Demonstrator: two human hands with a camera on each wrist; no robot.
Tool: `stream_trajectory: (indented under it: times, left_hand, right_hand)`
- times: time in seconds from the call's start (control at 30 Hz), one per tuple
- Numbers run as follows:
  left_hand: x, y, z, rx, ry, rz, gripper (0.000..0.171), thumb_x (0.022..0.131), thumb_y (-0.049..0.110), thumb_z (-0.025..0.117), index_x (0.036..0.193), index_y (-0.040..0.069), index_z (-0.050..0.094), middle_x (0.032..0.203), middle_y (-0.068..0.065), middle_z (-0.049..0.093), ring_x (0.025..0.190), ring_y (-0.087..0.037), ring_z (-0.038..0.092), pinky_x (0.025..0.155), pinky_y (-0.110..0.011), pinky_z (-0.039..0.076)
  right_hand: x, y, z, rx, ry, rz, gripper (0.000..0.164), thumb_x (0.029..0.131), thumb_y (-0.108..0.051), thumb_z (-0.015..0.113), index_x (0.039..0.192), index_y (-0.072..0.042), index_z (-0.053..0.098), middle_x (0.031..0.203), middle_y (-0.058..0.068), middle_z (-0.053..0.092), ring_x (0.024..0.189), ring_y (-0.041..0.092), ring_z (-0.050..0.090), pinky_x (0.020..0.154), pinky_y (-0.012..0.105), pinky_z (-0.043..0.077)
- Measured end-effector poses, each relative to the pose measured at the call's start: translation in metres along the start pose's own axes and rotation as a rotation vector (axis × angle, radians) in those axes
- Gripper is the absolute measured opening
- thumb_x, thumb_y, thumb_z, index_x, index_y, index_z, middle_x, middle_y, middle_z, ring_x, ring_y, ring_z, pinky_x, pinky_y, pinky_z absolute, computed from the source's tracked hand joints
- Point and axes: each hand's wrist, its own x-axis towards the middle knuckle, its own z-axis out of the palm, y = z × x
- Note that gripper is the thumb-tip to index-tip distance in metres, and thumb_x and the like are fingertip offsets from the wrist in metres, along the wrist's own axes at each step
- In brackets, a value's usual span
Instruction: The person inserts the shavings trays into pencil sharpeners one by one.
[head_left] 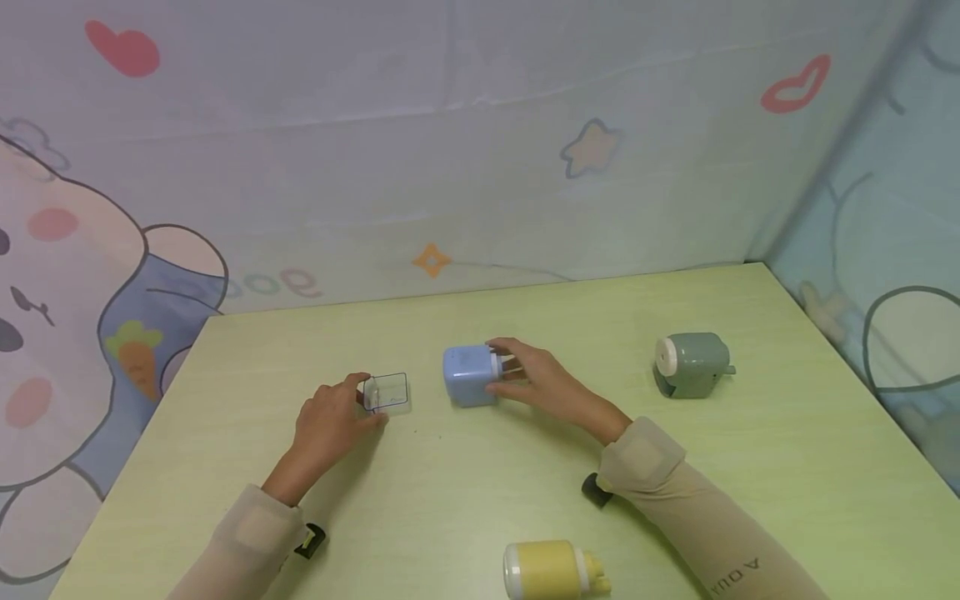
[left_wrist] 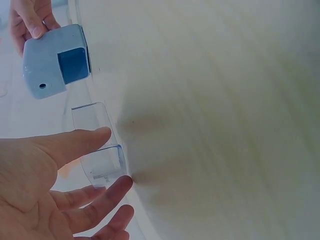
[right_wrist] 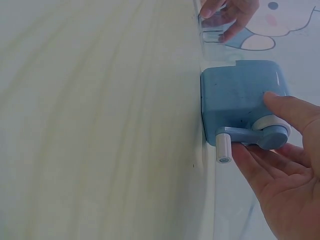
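A light blue crank pencil sharpener (head_left: pixel 468 375) stands at the middle of the table. My right hand (head_left: pixel 551 385) grips its crank end, thumb on one side and fingers on the other. The crank (right_wrist: pixel 245 135) with its white knob shows in the right wrist view. Facing my left hand is the sharpener's square drawer opening (left_wrist: pixel 73 66). To the left lies a clear plastic drawer (head_left: pixel 393 388), apart from the sharpener. My left hand (head_left: pixel 326 425) holds it at its left end between thumb and fingers; exact contact is hard to see through the clear plastic.
A grey-green crank sharpener (head_left: pixel 693 364) stands at the right. Near the front edge lies a yellow cylinder (head_left: pixel 547 571) with white bands and stubby prongs. A printed cloth (head_left: pixel 487 208) hangs behind the table (head_left: pixel 465 492), which bears some tiny dark specks.
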Motion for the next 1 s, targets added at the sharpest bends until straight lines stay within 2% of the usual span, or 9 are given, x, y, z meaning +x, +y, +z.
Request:
stream_trajectory:
  times: [0.47, 1.0]
  left_hand:
    - [0.001, 0.005, 0.004, -0.018, 0.021, 0.018, 0.063, 0.074, 0.035, 0.074, 0.122, 0.004, 0.049, 0.088, -0.002, 0.065, 0.074, -0.023, 0.052, 0.058, -0.037, 0.042]
    - [0.004, 0.015, 0.009, -0.015, 0.045, 0.034, 0.062, 0.073, 0.035, 0.075, 0.121, 0.005, 0.05, 0.086, -0.001, 0.064, 0.073, -0.023, 0.053, 0.058, -0.037, 0.043]
  right_hand:
    - [0.0, -0.001, 0.001, 0.022, -0.002, 0.023, 0.059, 0.084, -0.017, 0.066, 0.133, -0.005, 0.036, 0.123, 0.011, 0.048, 0.102, 0.024, 0.053, 0.083, 0.036, 0.045]
    - [0.0, -0.001, 0.0, 0.021, -0.001, 0.01, 0.058, 0.084, -0.015, 0.066, 0.132, -0.004, 0.037, 0.123, 0.012, 0.048, 0.1, 0.025, 0.054, 0.083, 0.039, 0.045]
